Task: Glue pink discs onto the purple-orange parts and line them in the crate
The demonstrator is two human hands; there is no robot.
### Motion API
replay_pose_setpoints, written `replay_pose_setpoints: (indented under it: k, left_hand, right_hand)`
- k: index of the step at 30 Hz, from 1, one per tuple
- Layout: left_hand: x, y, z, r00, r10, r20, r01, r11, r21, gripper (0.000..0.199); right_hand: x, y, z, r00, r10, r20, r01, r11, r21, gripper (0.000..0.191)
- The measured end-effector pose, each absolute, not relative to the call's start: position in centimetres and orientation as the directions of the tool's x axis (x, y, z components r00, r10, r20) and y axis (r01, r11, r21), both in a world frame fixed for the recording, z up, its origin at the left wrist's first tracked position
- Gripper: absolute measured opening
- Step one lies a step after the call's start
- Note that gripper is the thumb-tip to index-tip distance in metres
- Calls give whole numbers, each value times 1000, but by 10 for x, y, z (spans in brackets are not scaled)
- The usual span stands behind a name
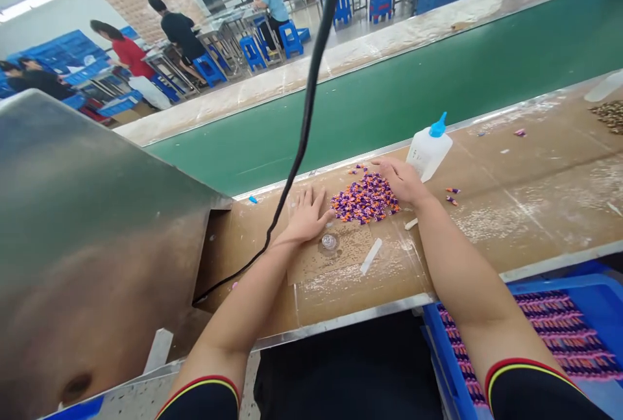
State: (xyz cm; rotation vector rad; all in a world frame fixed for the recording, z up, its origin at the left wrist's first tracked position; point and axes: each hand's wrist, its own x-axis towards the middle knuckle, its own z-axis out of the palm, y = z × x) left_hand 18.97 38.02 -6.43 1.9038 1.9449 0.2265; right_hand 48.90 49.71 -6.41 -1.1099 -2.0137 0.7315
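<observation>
A heap of small purple and orange pieces (365, 199) lies on the brown bench top between my hands. My left hand (306, 215) rests flat on the bench, fingers spread, its thumb close to the left side of the heap. At the heap's right edge, my right hand (402, 180) is cupped with its fingers stretched out; nothing shows in its grip. Just behind that hand stands a white squeeze bottle (428, 154) with a blue nozzle. A small clear round object (329, 242) and a white strip (371, 256) lie in front of the heap.
A black cable (306, 108) hangs across the view to the bench. On the left rises a metal housing (97, 232). A green conveyor belt (389, 82) runs behind. Lower right, a blue crate (601, 293) holds rows of purple and pink pieces. People work far back.
</observation>
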Motion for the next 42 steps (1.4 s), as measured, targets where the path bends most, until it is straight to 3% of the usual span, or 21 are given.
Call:
replay_pose_setpoints:
  k: [5, 9, 12, 16, 25, 34, 42]
  left_hand:
    - [200, 400, -65, 260, 947, -189, 929, -192, 317, 97]
    - [208, 427, -62, 504, 844, -187, 833, -416, 365, 130]
    - [213, 446, -67, 598, 789, -142, 768, -512, 385, 143]
    - [214, 462, -79, 644, 761, -80, 721, -568, 397, 145]
    - [223, 489, -86, 679, 732, -50, 684, -606, 406, 150]
    - [230, 496, -92, 752, 659, 26, 595, -695, 404, 145]
    - [222, 499, -106, 853, 507, 127, 409, -799, 440, 150]
  right_hand:
    - [489, 503, -76, -395, 829, 397, 377, 540, -753, 87]
    - [483, 509, -92, -398, 853, 338, 424, 498, -757, 96]
    - [480, 511, -100, -418, 861, 290, 460, 475, -750, 89]
    - [478, 512, -103, -469, 844, 260, 476, 490, -730, 73]
    - [473, 517, -100, -533, 803, 268, 443, 534, -720, 60]
    - [478, 508, -92, -452, 845, 288, 423, 487, -765, 55]
    - [478, 509, -100, -418, 832, 366, 465, 542, -700, 60]
